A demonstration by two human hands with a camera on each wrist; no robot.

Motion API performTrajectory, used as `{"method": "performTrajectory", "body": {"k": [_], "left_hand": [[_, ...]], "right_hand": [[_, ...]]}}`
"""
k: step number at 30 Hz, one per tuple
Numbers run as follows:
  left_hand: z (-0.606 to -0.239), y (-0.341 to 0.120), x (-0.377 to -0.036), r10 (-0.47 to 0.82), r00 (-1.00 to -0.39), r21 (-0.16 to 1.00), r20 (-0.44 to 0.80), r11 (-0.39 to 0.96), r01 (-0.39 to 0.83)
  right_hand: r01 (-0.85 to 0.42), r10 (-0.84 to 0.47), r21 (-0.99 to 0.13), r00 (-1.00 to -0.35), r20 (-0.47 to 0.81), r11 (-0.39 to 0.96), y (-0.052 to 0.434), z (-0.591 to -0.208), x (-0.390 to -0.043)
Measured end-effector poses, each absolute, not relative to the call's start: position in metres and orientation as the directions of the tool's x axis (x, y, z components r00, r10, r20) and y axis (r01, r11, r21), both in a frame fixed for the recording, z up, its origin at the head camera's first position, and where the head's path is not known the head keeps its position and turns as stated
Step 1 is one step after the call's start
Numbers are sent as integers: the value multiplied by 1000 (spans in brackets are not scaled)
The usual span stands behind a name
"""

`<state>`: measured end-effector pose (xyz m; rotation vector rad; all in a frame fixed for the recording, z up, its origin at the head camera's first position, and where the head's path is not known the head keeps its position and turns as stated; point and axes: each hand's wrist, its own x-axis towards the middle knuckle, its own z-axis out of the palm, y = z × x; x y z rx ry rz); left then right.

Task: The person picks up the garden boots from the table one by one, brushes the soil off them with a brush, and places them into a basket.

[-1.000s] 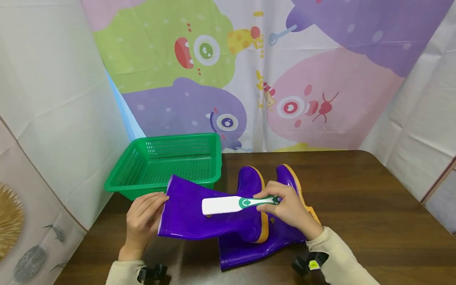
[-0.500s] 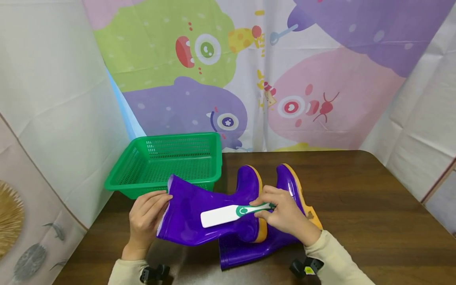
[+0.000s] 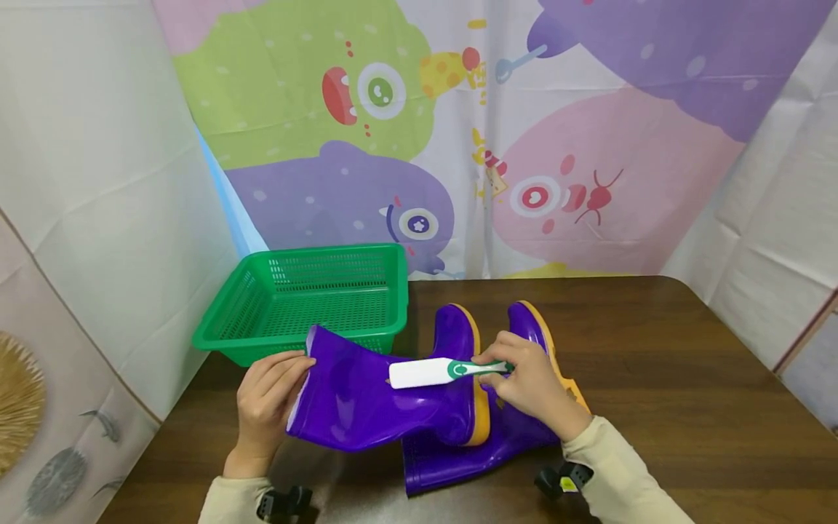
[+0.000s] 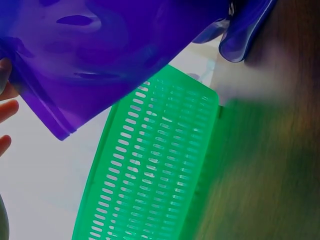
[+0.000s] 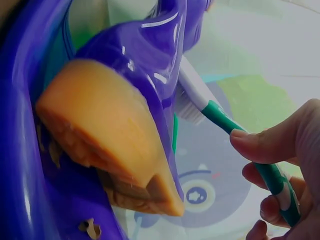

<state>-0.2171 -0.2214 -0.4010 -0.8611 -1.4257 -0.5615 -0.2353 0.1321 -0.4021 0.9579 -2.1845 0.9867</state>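
A purple rain boot (image 3: 353,407) with an orange sole lies on its side, its shaft pointing left. My left hand (image 3: 271,400) pinches the rim of its opening; in the left wrist view only some fingertips (image 4: 7,110) show at the edge. Over the shaft, my right hand (image 3: 527,378) grips the green-and-white handle of a scrub brush (image 3: 422,372), its white back facing up. Bristles (image 5: 190,107) show beside the boot in the right wrist view. Underneath lies a second purple boot (image 3: 452,469), with small brown scraps (image 5: 90,228) on it.
A green perforated basket (image 3: 216,342) stands at the back left of the brown wooden table (image 3: 687,407), just behind the boot's shaft. A cartoon-printed curtain (image 3: 471,218) hangs along the table's far edge.
The brush swung toward me over the shaft, then back away and to the right, nearer the ankle. The shaft has rolled slightly toward me, with my left hand still on its rim.
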Motion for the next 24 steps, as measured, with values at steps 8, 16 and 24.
{"method": "performTrajectory", "body": {"k": [8,16,24], "left_hand": [[-405,-224,-218,147,72,-147,986,594,791],[-408,-227,-218,138,59,-130,989,592,796],[-409,-228,-219,137,49,-121,989,586,801]], "right_hand": [[-707,-321,-488,-685,655,512,141,-402,-243],[-669,-257,-496,-704,662,553,151,-399,-248],[-797,-278,-491,-589,759,351,144,-392,-241]]}}
